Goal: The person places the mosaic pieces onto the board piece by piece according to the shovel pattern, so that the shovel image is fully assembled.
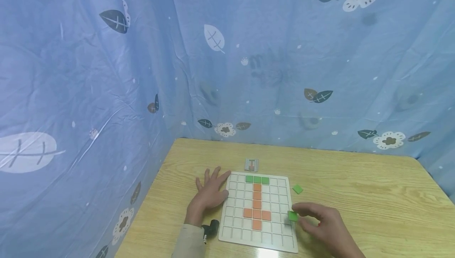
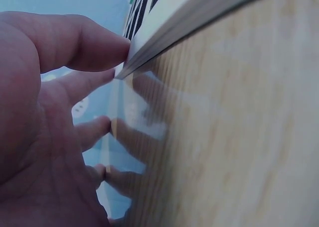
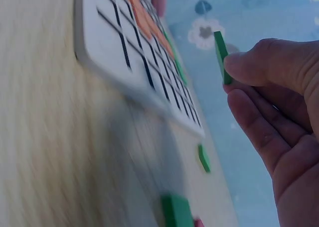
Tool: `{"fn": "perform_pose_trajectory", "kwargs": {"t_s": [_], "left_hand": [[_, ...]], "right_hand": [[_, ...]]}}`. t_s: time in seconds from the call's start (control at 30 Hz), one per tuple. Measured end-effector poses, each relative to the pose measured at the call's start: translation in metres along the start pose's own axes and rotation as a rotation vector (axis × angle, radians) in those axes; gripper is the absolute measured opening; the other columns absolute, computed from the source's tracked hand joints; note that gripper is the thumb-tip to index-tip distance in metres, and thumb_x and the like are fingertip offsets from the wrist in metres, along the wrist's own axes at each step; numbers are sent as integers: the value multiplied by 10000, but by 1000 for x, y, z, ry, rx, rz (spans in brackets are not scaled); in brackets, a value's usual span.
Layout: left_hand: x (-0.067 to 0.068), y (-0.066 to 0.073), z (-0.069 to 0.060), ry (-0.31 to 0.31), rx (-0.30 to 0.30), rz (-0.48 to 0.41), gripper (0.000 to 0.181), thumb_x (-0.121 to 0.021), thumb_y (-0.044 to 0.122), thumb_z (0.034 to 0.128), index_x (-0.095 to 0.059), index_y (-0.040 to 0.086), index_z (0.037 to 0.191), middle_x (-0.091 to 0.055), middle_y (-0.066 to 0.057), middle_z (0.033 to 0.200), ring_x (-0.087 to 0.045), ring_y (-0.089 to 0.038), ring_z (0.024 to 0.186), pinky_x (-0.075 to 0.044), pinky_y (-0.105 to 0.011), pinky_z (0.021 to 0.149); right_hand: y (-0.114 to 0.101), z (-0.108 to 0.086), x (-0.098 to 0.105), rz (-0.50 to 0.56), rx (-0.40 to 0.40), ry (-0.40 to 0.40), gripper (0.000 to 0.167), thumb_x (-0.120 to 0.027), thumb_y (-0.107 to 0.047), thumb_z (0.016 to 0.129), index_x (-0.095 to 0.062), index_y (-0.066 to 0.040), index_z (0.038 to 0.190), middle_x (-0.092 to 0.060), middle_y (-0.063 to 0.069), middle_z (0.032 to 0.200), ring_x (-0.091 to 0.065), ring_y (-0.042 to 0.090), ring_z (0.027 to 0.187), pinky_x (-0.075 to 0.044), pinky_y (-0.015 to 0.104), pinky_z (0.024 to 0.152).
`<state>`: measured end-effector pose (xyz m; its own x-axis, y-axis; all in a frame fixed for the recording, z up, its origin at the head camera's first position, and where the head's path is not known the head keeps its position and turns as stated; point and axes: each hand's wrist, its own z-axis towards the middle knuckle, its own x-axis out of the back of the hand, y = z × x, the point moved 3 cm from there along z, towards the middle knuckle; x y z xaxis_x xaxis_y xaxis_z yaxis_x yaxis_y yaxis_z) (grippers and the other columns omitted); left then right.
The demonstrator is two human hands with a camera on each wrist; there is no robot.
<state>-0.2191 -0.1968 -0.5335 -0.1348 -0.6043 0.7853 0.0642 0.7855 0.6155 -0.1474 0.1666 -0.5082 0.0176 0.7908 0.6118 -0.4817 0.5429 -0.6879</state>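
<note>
A white grid board (image 1: 238, 222) lies on the table, with three green tiles (image 1: 257, 179) in its top row and several orange tiles (image 1: 257, 204) below them, in a column with a short crossbar. The left hand (image 1: 209, 194) rests at the board's left edge, fingers spread and thumb against its side; the left wrist view shows thumb (image 2: 94, 43) and board edge (image 2: 164, 35) touching. Pinched between thumb and fingers of the right hand (image 1: 323, 222) is a green tile (image 1: 292, 215), held above the board's right edge. The right wrist view shows that tile (image 3: 222, 57) upright.
One green tile (image 1: 298, 189) lies on the table right of the board. A small patterned card (image 1: 251, 165) lies behind the board. The right wrist view shows another green piece (image 3: 177, 212) beneath the hand. A blue patterned curtain (image 1: 227, 72) surrounds the table (image 1: 373, 194).
</note>
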Motion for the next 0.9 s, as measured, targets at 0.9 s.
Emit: {"fn": "perform_pose_trajectory", "kwargs": {"t_s": [0.9], "left_hand": [[0,0,1,1,4,-1,762,-595,178,887,-523,214,1646,-244,-181,1816,-7,-550,1682,114,-866,1228]], "right_hand": [[-44,23,-68,84,181,-57,393,-870,79,779,-845,-158,1091,-833,-108,1013,-730,34,817,-642,263,774]]}}
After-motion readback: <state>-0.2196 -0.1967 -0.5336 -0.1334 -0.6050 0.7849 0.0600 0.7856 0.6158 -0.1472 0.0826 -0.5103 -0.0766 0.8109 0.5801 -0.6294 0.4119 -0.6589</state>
